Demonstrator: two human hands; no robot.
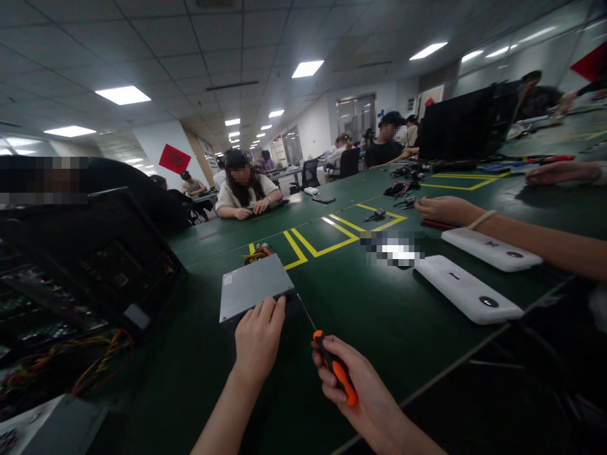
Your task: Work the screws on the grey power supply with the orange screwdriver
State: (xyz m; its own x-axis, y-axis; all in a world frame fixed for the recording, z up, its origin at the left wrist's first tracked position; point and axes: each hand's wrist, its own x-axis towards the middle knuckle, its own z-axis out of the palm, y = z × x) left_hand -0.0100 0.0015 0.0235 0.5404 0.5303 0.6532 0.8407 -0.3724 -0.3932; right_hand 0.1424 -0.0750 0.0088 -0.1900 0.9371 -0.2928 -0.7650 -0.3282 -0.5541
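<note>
A grey metal computer power supply (pixel 256 284) lies on the green table before me, with a bundle of coloured cables (pixel 258 253) at its far side. Against its near side, my left hand (pixel 260 335) is closed, its fingers bent together over the edge; the thumb is hidden. My right hand (pixel 351 379) is wrapped round the orange and black handle of a screwdriver (pixel 336 366). The thin shaft points up and left toward the power supply's right corner. Whether the tip touches it, I cannot tell.
An open black computer case (pixel 95 265) stands at left, above loose wires (pixel 99 363) and another metal box (pixel 52 426). Two white devices (pixel 467 289) lie at right, below another person's arm (pixel 455 212). Yellow tape (pixel 332 249) marks the green table (pixel 213 385). A person (pixel 246 189) sits opposite.
</note>
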